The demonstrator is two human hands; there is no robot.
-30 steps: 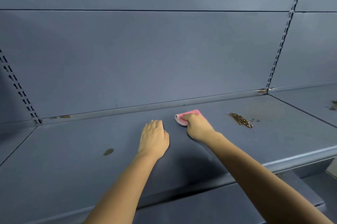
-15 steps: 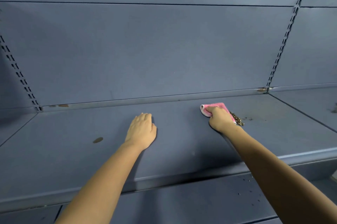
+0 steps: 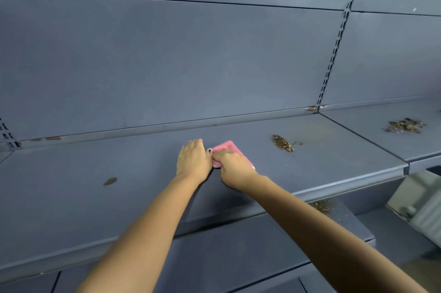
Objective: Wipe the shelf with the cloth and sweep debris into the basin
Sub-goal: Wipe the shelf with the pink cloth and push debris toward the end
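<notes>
Right hand (image 3: 235,168) has its grip clamped on the pink cloth (image 3: 226,149), flat on the shelf (image 3: 143,173); left hand (image 3: 194,161) lies relaxed alongside, touching it. I'd press down, then drag through the debris (image 3: 282,143) in one pass. Basin's not in view. No readable writing anywhere.

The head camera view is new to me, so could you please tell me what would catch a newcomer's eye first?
The pink cloth stands out mid-shelf against the grey-blue shelf, held down by the right hand, with the left hand right beside it. To their right lies a brown debris pile, with a second pile on the next shelf section.
</notes>
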